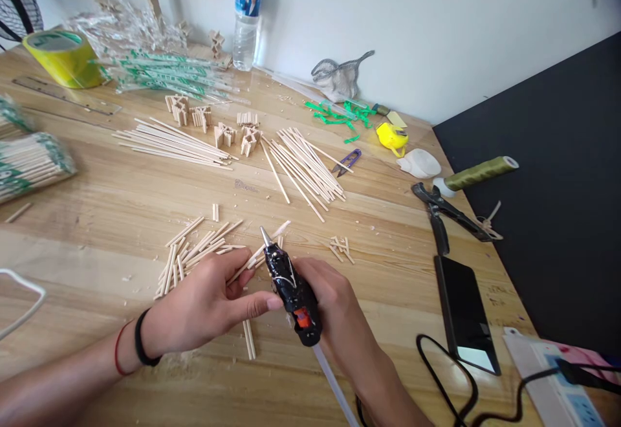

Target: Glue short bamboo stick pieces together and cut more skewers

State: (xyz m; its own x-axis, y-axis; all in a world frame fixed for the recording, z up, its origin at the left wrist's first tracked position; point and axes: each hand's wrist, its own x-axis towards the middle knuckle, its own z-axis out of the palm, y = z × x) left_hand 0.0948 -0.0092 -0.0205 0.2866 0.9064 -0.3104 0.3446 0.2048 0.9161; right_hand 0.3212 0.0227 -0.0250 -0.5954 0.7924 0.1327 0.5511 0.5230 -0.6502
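My right hand (334,297) is wrapped round a black hot glue gun (291,284), its metal nozzle pointing up and to the left. A clear glue stick (332,378) trails from the gun's rear. My left hand (218,297) pinches a thin wooden stick (253,257) just left of the nozzle; its thumb reaches to the side of the gun. Beneath and beyond the left hand lies a loose pile of short cut sticks (194,252). Two short sticks (249,339) lie side by side below the left thumb.
Long sticks (305,165) and small glued stick blocks (224,134) lie farther back. A water bottle (247,19) stands by the wall, yellow tape (65,58) at the left. On the right are pliers (446,213), a phone (466,310), black cables (446,382) and a power strip (557,375).
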